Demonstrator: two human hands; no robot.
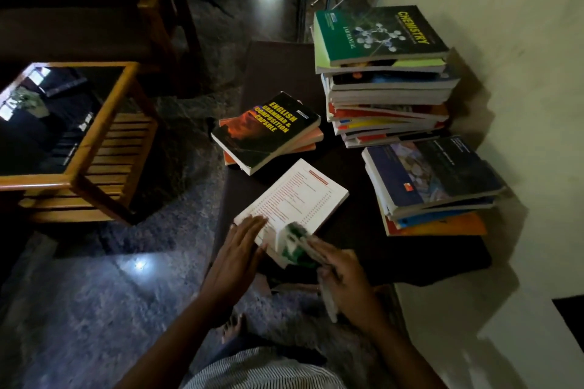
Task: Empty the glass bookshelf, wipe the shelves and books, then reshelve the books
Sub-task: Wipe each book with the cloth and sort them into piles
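Left hand (235, 249) flat on white book (295, 202) on dark worktop (379, 249); right hand (344, 281) wipes its near edge with blurred green-white cloth (294, 241); book stacks far and right

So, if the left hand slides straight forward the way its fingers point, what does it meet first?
The left hand already lies flat on the white book. Going on up-right, it would cross that page first; the tall stack probably lies beyond.

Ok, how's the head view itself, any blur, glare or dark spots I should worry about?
Head view: room dim; right hand and its green-white cloth motion-blurred; Chemistry book title sharp; glare patch on the polished floor; glass-topped table mirrors windows; wide-angle bending at the edges.
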